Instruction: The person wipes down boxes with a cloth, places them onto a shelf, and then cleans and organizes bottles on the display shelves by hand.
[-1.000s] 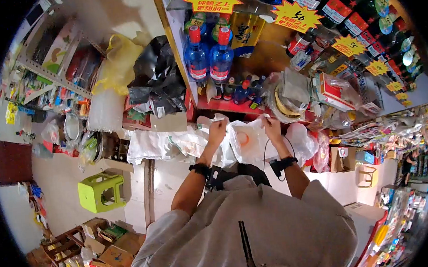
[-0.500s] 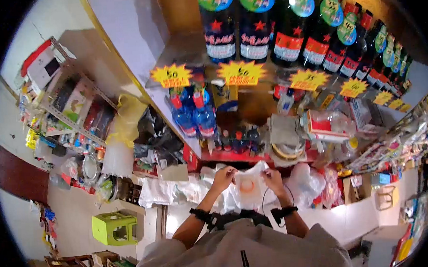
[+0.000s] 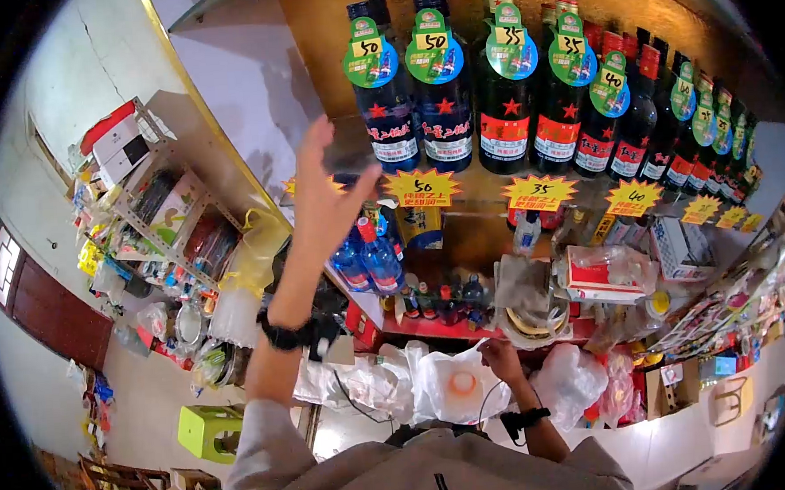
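My left hand (image 3: pixel 325 182) is raised in front of the shelf with its fingers apart and nothing in them. It is nearest to the dark blue liquor bottles (image 3: pixel 395 121) and partly covers a yellow starburst price tag at the shelf edge. Low in the middle, my right hand (image 3: pixel 503 360) pinches the upper right corner of a white plastic bag (image 3: pixel 440 386) with a round red print. Other white bags (image 3: pixel 355 382) lie to the left of it. More dark bottles with red labels (image 3: pixel 505 137) stand along the shelf to the right.
Small blue bottles (image 3: pixel 378 256) stand on the lower level beside a red-and-white box (image 3: pixel 603 274). A clear plastic bag (image 3: pixel 570 382) lies right of my right hand. On the floor at left is a green stool (image 3: pixel 209 432); behind it stands a metal rack (image 3: pixel 166 239).
My left hand has let go of the white plastic bag and moved up and left to the bottle shelf. My right hand stays at the bag's corner. The view has tilted upward.
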`<action>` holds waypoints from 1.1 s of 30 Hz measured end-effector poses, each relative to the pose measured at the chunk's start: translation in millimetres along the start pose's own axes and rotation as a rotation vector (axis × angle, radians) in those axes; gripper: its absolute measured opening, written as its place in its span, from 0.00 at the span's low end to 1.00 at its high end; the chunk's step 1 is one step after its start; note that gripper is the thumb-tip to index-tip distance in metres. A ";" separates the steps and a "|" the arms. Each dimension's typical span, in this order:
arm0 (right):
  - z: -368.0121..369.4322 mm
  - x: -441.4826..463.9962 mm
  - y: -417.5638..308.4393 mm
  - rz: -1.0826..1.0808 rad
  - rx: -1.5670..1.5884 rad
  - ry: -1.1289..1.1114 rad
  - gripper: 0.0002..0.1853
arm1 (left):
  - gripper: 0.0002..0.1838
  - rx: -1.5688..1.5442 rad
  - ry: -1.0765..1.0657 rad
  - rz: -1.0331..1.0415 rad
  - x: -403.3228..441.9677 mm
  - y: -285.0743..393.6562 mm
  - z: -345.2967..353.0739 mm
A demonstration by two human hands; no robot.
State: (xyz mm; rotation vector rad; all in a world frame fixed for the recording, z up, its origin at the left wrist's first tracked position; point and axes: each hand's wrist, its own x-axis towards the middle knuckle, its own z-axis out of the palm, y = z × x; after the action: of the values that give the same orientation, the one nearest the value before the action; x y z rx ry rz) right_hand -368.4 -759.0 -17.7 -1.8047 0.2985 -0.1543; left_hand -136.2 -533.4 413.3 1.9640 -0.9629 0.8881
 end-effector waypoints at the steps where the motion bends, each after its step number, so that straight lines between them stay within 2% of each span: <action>1: 1.0 -2.2 -14.7 -0.036 0.077 0.028 0.07 | 0.50 -0.061 0.014 -0.026 21.1 -12.8 9.1; 2: 4.3 -3.6 -21.1 -0.035 0.080 0.035 0.07 | 0.55 -0.122 0.027 -0.051 39.1 -25.5 20.2; 6: 14.7 -2.1 -36.2 -0.049 0.143 0.126 0.08 | 0.60 -0.159 -0.066 -0.158 84.2 -45.5 50.7; 8: 18.4 2.1 -40.1 -0.049 0.051 0.097 0.10 | 0.61 -0.409 -0.164 -0.127 91.1 -47.9 60.0; 12: 27.6 -0.5 -63.0 -0.071 0.075 0.156 0.10 | 0.60 -0.259 -0.163 -0.207 93.3 -60.0 75.8; 16: 32.1 7.0 -66.2 -0.178 -0.048 0.143 0.09 | 0.56 -0.350 -0.205 -0.292 89.3 -56.7 77.3; 19: 35.1 8.8 -90.4 -0.199 -0.098 0.141 0.09 | 0.49 -0.291 -0.130 -0.252 87.2 -56.5 78.4; 21: 36.9 7.7 -100.9 -0.195 -0.011 0.149 0.10 | 0.49 -0.313 -0.123 -0.247 85.5 -58.7 77.6; 27: 33.0 16.7 -107.9 -0.260 -0.088 0.134 0.08 | 0.48 -0.216 0.013 -0.223 64.7 -29.0 54.9; 30: 26.9 12.6 -154.4 -0.282 -0.090 0.164 0.08 | 0.49 -0.303 0.055 -0.126 59.0 -24.2 46.0; 32: 24.1 10.4 -191.8 -0.299 -0.110 0.197 0.08 | 0.46 -0.264 0.058 -0.133 57.7 -15.2 36.9; 33: 24.0 10.5 -206.9 -0.297 0.013 0.189 0.09 | 0.44 -0.251 0.102 -0.067 57.7 -14.1 33.5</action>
State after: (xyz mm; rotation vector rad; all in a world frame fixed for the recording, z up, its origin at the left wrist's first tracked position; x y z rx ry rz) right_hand -327.1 -692.4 175.6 -1.8172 0.1596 -0.5368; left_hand -88.7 -574.0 440.5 1.7119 -0.8978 0.7813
